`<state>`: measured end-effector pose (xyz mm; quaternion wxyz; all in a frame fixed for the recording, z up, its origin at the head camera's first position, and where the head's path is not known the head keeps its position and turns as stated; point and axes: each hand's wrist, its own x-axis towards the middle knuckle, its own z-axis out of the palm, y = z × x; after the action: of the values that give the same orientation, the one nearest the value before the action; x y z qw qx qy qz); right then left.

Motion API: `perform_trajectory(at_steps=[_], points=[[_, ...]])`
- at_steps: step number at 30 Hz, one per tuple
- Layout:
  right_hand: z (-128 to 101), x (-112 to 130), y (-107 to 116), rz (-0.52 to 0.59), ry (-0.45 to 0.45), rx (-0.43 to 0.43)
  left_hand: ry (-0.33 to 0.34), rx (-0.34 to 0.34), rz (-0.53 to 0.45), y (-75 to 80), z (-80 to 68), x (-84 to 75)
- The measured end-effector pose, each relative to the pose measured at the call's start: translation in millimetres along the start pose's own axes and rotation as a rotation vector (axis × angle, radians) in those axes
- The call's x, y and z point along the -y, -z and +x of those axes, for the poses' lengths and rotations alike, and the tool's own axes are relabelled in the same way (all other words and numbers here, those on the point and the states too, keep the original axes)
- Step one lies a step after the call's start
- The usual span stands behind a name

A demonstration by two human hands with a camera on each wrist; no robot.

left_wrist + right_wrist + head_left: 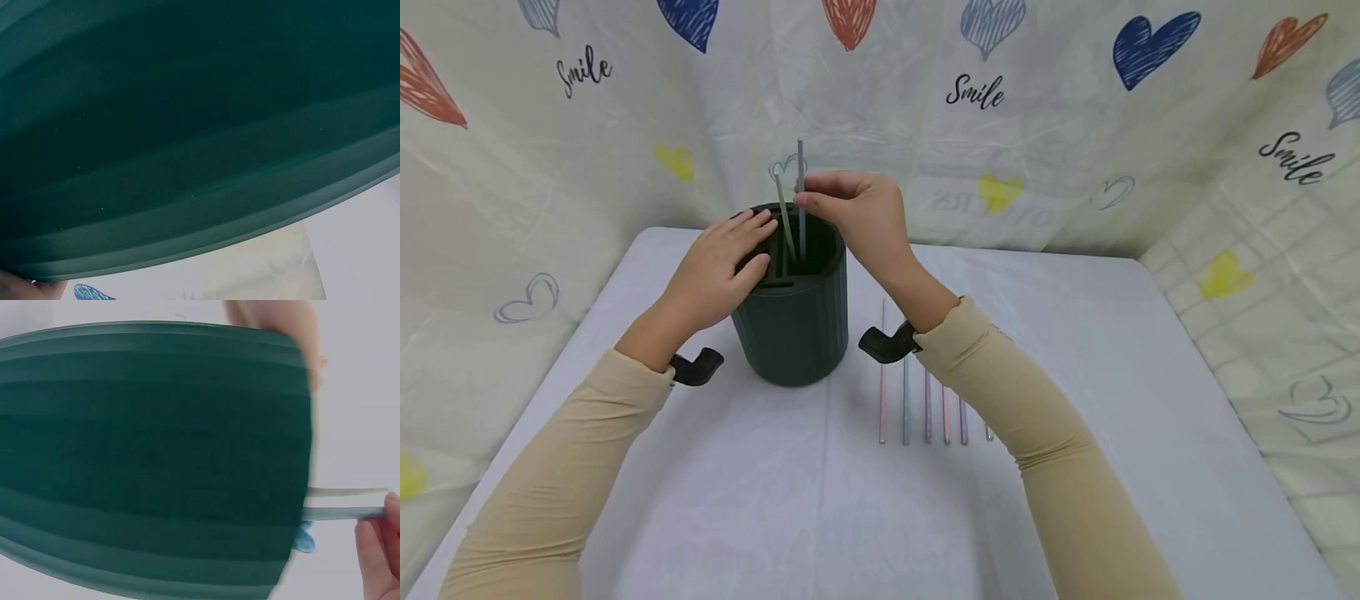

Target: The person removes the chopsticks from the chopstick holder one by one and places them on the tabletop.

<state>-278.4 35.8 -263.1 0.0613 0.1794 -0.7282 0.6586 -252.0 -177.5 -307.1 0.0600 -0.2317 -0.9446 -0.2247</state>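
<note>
A dark green ribbed holder with inner compartments stands on the table; its wall fills the left wrist view and most of the right wrist view. My left hand rests over its left rim, fingers lying across the edge. My right hand pinches a grey-blue straw that stands upright in a compartment. A second pale straw leans inside beside it. Both straws show in the right wrist view, sticking out past the rim beside my fingertips.
Several pastel straws lie side by side on the white table right of the holder, partly under my right forearm. A heart-printed "Smile" curtain walls in the table on the back and both sides.
</note>
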Motion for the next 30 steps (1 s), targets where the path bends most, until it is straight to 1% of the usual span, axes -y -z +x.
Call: perform_trajectory(at_steps=[5, 12, 14, 19, 23, 30], points=[[0.1, 16.8, 7.7, 0.087, 0.032, -0.035, 0.003, 0.003, -0.003, 0.1, -0.6, -0.2], [-1.8, 37.1, 16.4, 0.123, 0.121, -0.065, -0.002, -0.006, -0.005, 0.0, -1.4, -1.1], [-3.5, 43.6, 19.3, 0.17, 0.132, -0.072, -0.008, -0.011, -0.005, -0.3, -1.1, -1.1], [-7.9, 55.7, 25.7, 0.252, 0.206, -0.079, -0.015, -0.015, 0.0, -1.2, -0.4, -0.6], [-11.6, 63.8, 30.4, 0.266, 0.268, -0.098, -0.015, -0.013, 0.001, -1.7, -0.5, -0.1], [-17.1, 78.5, 41.7, 0.303, 0.3, -0.161, -0.017, -0.011, 0.007, -1.4, -0.8, -0.1]])
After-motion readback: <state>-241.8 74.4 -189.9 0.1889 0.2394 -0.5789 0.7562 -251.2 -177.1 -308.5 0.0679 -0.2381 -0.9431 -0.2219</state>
